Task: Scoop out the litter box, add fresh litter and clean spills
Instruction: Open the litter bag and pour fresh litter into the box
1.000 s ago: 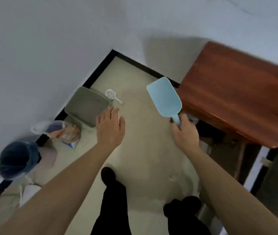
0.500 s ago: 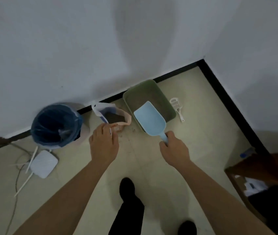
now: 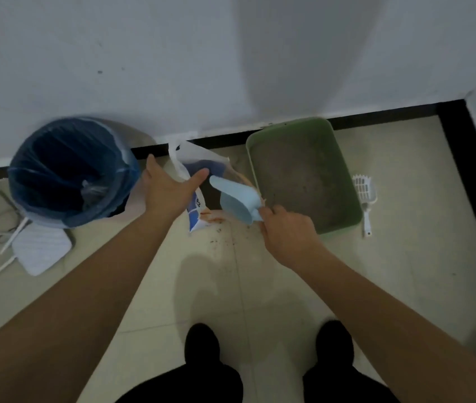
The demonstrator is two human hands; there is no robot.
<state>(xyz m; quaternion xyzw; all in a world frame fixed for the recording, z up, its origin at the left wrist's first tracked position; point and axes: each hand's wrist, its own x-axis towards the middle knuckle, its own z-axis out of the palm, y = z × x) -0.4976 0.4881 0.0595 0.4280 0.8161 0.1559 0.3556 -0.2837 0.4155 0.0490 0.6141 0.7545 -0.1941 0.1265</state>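
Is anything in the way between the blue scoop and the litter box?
Nothing visible. The blue scoop in the right hand sits at the litter bag, right beside the green litter box, whose top is open.

The scene was dim and cool-toned, with flat indoor light and no glare. A broad soft shadow ran up the wall (image 3: 303,53), and the person's shadow lay faint on the floor (image 3: 216,286) ahead of the feet. The bin (image 3: 68,170) rim looked smeared by motion blur, and the left hand (image 3: 167,190) was slightly soft. Wide-angle distortion bent the baseboard (image 3: 376,117) and stretched the forearms toward the lower corners. Fine detail was grainy throughout.
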